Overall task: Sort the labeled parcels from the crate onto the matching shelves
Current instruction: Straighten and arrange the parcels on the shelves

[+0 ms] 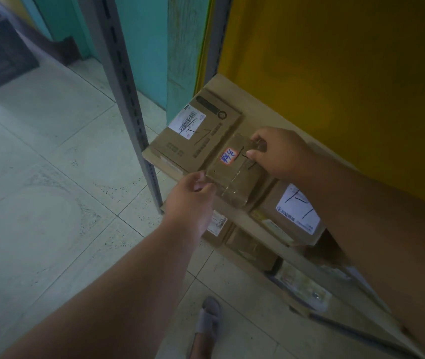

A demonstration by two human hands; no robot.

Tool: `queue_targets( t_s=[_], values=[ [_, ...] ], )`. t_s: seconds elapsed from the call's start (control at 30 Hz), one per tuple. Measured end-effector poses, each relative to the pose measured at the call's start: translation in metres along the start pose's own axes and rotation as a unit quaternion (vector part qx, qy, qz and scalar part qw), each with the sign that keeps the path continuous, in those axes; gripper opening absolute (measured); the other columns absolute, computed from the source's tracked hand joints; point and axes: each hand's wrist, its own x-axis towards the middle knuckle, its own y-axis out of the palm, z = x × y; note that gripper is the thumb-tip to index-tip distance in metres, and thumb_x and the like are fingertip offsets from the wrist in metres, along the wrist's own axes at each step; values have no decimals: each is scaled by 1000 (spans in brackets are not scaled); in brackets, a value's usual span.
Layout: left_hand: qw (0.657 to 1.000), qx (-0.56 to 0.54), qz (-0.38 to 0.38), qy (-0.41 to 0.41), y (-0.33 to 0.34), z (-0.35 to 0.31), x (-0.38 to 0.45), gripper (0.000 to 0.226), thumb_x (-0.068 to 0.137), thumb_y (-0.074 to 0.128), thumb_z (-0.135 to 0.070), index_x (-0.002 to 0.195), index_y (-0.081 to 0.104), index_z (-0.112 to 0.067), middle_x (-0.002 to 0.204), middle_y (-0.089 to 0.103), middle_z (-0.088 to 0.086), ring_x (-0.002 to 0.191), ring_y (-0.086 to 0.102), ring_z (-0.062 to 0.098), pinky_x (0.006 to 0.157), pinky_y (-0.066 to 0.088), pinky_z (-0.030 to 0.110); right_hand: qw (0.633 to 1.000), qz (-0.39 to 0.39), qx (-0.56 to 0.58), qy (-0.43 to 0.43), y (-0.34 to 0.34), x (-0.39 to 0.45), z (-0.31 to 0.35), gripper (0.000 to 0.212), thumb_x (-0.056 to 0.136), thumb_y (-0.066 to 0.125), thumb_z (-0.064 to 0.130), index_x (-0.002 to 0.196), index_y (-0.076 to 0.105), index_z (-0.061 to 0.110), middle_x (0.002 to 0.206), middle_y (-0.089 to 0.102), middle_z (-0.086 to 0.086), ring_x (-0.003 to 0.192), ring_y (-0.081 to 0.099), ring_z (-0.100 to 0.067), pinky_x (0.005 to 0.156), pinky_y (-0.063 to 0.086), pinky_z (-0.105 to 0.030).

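Both hands grip a taped parcel (234, 172) over the shelf (265, 110). Left hand (190, 195) pinches the near corner. Right hand (281, 154) pinches the far edge.

The small parcel (234, 172) is showing brown cardboard under glossy clear tape, with a white label (229, 156) edged in red and carrying blue handwriting. The flat box (195, 136) at far left is showing tan card, dark printing, and a white barcode label (187, 121) with black pen strokes. The near-right box (287, 216) is bearing a white label with black marks. The wall (348, 73) is showing yellow; the panel (144, 42) is showing teal. The upright (125, 99) is showing grey. The floor (37, 177) is showing pale speckled tiles.
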Motion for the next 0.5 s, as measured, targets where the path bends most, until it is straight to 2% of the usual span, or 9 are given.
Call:
queue_targets(
  t_s=[0.07, 0.13, 0.17, 0.23, 0.27, 0.33, 0.4, 0.47, 0.5],
  values=[
    [1000, -13, 7, -5, -1, 0, -1, 32, 93, 62, -17, 121, 64, -31, 106, 67, -12, 95, 67, 12, 93, 57, 40, 1000, 5, 5, -2, -3, -2, -2, 36, 99, 59, 24, 134, 57, 17, 125, 65, -9, 107, 59, -22, 82, 44, -28],
    [1000, -16, 14, -1, -2, 2, -2, 24, 92, 64, -18, 100, 62, -41, 99, 67, -16, 95, 68, 11, 94, 56, 42, 1000, 5, 15, -2, -4, -6, -5, 36, 101, 53, 16, 136, 57, 16, 130, 63, -11, 115, 59, -25, 91, 47, -32],
    [1000, -16, 16, 4, -3, 3, -3, 23, 91, 65, -20, 99, 62, -41, 99, 67, -17, 96, 68, 11, 94, 56, 41, 1000, 2, 17, 0, -4, -8, -6, 36, 101, 51, 14, 136, 57, 16, 131, 63, -12, 117, 58, -25, 93, 47, -33],
    [1000, -13, 11, 13, -5, 4, -4, 26, 92, 65, -22, 114, 62, -34, 103, 67, -16, 93, 68, 9, 88, 58, 34, 1000, -16, 21, 3, -4, -14, -8, 36, 102, 47, 11, 136, 57, 15, 133, 62, -12, 120, 57, -27, 96, 46, -34],
    [1000, -11, 9, 18, -6, 4, -5, 29, 93, 63, -21, 119, 59, -33, 104, 67, -16, 89, 68, 7, 80, 59, 28, 999, -32, 25, 2, -4, -18, -7, 36, 101, 47, 10, 135, 58, 15, 133, 61, -12, 122, 57, -28, 98, 47, -35],
    [1000, 11, 6, 28, -7, 7, -11, 29, 94, 60, -20, 117, 54, -37, 105, 67, -16, 83, 68, 5, 66, 56, 20, 997, -69, 36, -5, -7, -26, -6, 35, 101, 47, 9, 133, 59, 12, 133, 62, -10, 122, 57, -26, 101, 46, -38],
    [999, 38, 16, 29, -4, 13, -20, 28, 93, 61, -19, 114, 56, -36, 107, 68, -16, 91, 69, 9, 73, 58, 26, 994, -101, 47, -5, -14, -41, -9, 33, 100, 51, 11, 132, 60, 11, 131, 63, -8, 121, 57, -24, 101, 46, -37],
    [997, 66, 31, 19, 3, 21, -30, 25, 90, 63, -18, 104, 58, -38, 104, 69, -15, 97, 67, 11, 86, 57, 35, 993, -113, 41, 0, -22, -57, -18, 32, 98, 57, 16, 130, 61, 12, 129, 63, -6, 119, 58, -21, 96, 43, -28],
    [995, 84, 45, 16, 9, 24, -35, 23, 89, 62, -17, 103, 60, -35, 101, 69, -14, 96, 67, 12, 87, 56, 36, 993, -113, 31, 6, -26, -65, -26, 33, 98, 60, 19, 130, 61, 13, 129, 63, -5, 118, 57, -20, 93, 40, -25]
  ],
)
